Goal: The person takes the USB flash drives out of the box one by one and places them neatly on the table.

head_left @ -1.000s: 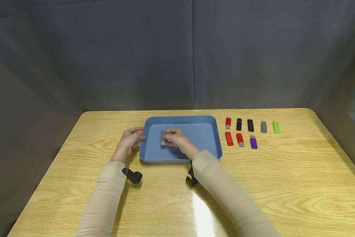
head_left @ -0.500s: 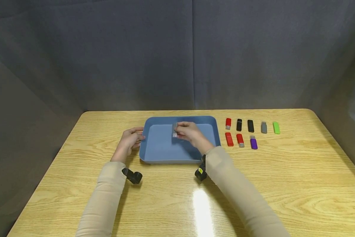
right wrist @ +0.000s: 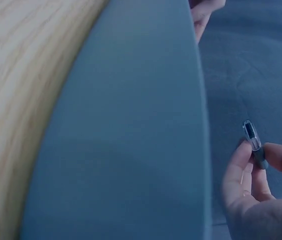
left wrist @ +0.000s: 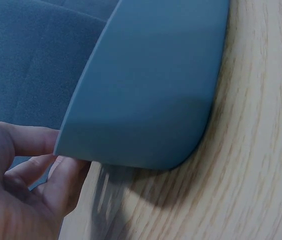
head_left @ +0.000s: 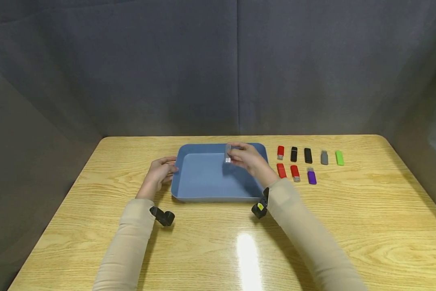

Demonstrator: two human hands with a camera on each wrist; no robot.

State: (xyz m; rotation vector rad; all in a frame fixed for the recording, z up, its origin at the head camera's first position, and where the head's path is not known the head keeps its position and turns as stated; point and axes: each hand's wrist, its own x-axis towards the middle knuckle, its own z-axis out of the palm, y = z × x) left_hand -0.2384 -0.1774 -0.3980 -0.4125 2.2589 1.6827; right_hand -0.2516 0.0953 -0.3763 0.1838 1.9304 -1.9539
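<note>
A blue tray [head_left: 210, 178] with raised walls sits on the wooden table. At its left end, my left hand [head_left: 159, 173] grips the rim; the left wrist view shows the fingers [left wrist: 33, 140] of that hand at the tray's edge. Above the back right part of the tray, my right hand [head_left: 248, 157] pinches a grey USB stick [head_left: 227, 154] between thumb and fingers. The stick's metal plug points toward me in the head view. In the right wrist view the plug of the USB stick [right wrist: 253, 137] juts out past the fingertips.
Right of the tray, several USB sticks lie in two rows: a purple one [head_left: 312, 176], a green one [head_left: 339, 158], a grey one [head_left: 324, 157], plus red and black ones. A dark curtain [head_left: 159, 72] closes off the table's back and sides.
My right hand has lifted the grey USB stick from the left part of the tray floor and carried it right and back. The left hand has stayed at the rim.
</note>
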